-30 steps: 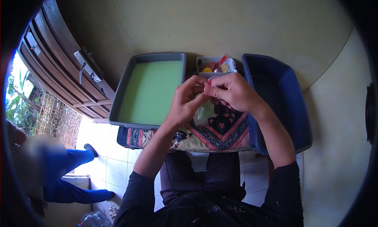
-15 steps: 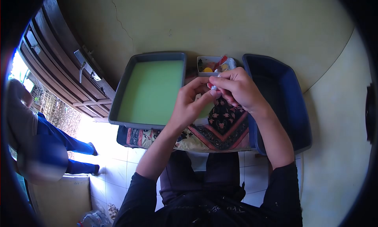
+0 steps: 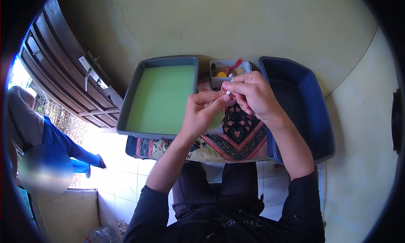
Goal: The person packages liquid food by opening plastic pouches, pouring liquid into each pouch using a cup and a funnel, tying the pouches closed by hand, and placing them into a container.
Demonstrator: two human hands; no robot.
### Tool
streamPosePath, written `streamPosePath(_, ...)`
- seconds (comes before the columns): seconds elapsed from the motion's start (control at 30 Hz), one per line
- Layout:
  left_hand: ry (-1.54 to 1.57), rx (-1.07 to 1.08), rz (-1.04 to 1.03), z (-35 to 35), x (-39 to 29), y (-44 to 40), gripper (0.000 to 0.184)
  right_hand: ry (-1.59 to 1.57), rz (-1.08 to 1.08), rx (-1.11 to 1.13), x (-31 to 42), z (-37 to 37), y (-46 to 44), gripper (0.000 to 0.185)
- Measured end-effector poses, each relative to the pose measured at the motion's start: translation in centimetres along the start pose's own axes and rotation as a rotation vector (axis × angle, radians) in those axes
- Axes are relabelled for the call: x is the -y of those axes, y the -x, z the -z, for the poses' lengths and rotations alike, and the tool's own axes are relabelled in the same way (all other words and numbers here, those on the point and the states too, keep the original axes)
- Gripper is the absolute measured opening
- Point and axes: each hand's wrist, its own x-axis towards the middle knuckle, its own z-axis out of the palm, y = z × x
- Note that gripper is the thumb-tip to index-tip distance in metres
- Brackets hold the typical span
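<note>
In front of my chest both hands meet around a small white stick-like thing (image 3: 228, 92), whose exact kind I cannot make out. My right hand (image 3: 256, 93) pinches it between thumb and fingers. The thumb and forefinger of my left hand (image 3: 201, 112) close on its lower end. Part of it is hidden behind the fingers. Just beyond my fingertips stands a white box (image 3: 219, 81) of small items, including a yellow round piece (image 3: 221, 75) and a red packet (image 3: 238, 62).
A grey tray (image 3: 120, 124) of pale green liquid stands on the left of the cloth-covered table (image 3: 238, 131). At the right is a deep dark blue tub (image 3: 322, 129). A wooden door (image 3: 63, 70) stands open, with a person (image 3: 27, 120) by it.
My right fingers have shifted slightly and more of the white stick-like thing shows between my hands. The person by the door has moved a leg.
</note>
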Motion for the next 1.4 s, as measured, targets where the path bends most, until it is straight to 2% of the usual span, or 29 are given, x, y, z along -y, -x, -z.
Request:
streamPosePath(0.27, -0.039, -0.001, -0.023, 0.1, 0.8, 0.4, 0.021, -0.09, -0.025, -0.049, 0.4, 0.0, 0.2, 0.034)
streamPosePath(0.47, -0.051, 0.025, 0.044, 0.1, 1.2, 0.8, 0.02, -0.183, -0.045, -0.086, 0.6, 0.0, 0.3, 0.037)
streamPosePath(0.53, -0.136, 0.044, -0.053, 0.2, 1.4, 0.8, 0.021, -0.202, -0.053, -0.1, 0.7, 0.0, 0.3, 0.037)
streamPosePath(0.67, -0.133, 0.062, -0.082, -0.1, 1.6, 0.7, 0.022, -0.301, -0.043, -0.098, 0.5, -0.1, 0.4, 0.036)
streamPosePath(0.73, 0.107, 0.088, 0.063, -0.4, 2.0, 0.8, 0.028, -0.306, -0.032, -0.1, 0.2, 0.1, 0.0, 0.036)
streamPosePath(0.8, 0.096, 0.068, 0.097, -0.6, 3.1, 0.8, 0.029, -0.117, 0.051, -0.052, -0.4, 0.7, -0.6, 0.036)
streamPosePath(0.87, 0.088, 0.047, 0.132, -0.7, 3.9, 0.8, 0.032, -0.079, 0.088, -0.081, -0.4, 1.1, -0.4, 0.037)
streamPosePath(0.93, -0.205, 0.034, -0.099, -1.0, 3.8, 0.8, 0.031, -0.038, 0.126, -0.115, -0.6, 1.2, -0.1, 0.037)
streamPosePath(0.97, -0.141, 0.049, -0.011, -1.0, 3.6, 1.0, 0.029, -0.013, 0.12, -0.114, -0.8, 1.1, 0.1, 0.038)
streamPosePath(1.0, -0.138, 0.052, -0.011, -0.9, 3.8, 0.8, 0.029, 0.011, 0.111, -0.113, -1.1, 1.2, 0.2, 0.04)
streamPosePath(1.07, 0.106, 0.051, 0.124, -0.6, 4.4, 0.5, 0.033, -0.02, 0.099, -0.078, -1.5, 1.1, 0.5, 0.039)
streamPosePath(1.17, 0.28, 0.09, 0.214, -1.9, 3.1, 0.9, 0.038, -0.056, 0.136, -0.082, -2.7, 0.8, 0.6, 0.037)
streamPosePath(1.2, 0.279, 0.093, 0.213, -2.2, 3.3, 1.0, 0.038, -0.056, 0.138, -0.085, -2.8, 0.7, 0.5, 0.037)
streamPosePath(1.27, 0.05, 0.107, -0.005, -2.5, 4.3, 1.4, 0.039, -0.093, 0.138, -0.07, -3.0, 0.5, 0.4, 0.037)
streamPosePath(1.3, 0.06, 0.056, 0.082, -2.5, 4.3, 1.2, 0.035, -0.166, 0.049, -0.016, -2.5, 0.6, 0.6, 0.036)
streamPosePath(1.33, 0.06, 0.053, 0.085, -2.3, 4.2, 1.1, 0.035, -0.168, 0.046, -0.014, -2.6, 0.6, 0.5, 0.036)
streamPosePath(1.4, 0.244, -0.079, 0.185, -2.0, 3.7, 0.5, 0.032, -0.005, 0.236, -0.204, -3.1, 0.9, 0.3, 0.036)
